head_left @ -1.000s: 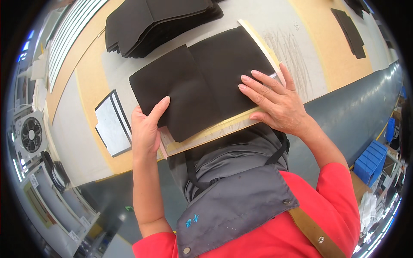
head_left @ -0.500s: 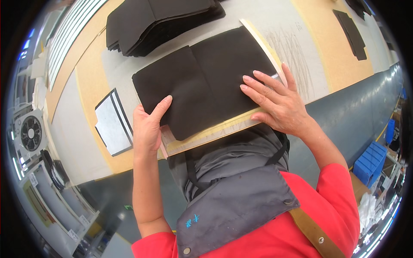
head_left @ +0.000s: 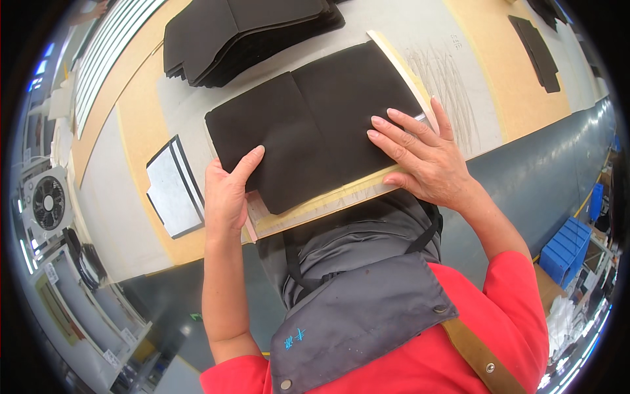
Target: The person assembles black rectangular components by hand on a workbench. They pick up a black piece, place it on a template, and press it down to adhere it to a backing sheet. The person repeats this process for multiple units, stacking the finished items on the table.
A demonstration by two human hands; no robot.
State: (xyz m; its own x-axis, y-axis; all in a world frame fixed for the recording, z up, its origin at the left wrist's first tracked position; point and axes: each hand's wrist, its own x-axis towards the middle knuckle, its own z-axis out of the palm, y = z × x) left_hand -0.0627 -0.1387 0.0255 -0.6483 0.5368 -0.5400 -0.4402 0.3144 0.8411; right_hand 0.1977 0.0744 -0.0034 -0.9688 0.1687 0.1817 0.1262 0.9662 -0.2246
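Note:
A black flat panel (head_left: 315,125), with a fold or seam across its middle, lies on the worktable in front of me. It rests on a yellowish board (head_left: 315,201) whose borders show along the near and right sides. My left hand (head_left: 228,192) pinches the panel's near left edge, thumb on top and fingers hidden beneath. With fingers spread, my right hand (head_left: 423,154) lies flat on the panel's right part and the board's corner. Just beyond the panel stands a stack of similar black sheets (head_left: 243,39). Left of my left hand is a white piece with black edging (head_left: 174,190).
The worktable (head_left: 138,230) has grey and tan bands, and its near edge runs close to my body. A narrow black piece (head_left: 535,56) lies at the far right. A fan (head_left: 48,202) stands at the left, and a blue crate (head_left: 566,249) sits at the right.
The panel's left edge and my left thumb have shifted very slightly to the right. My right hand stays in place.

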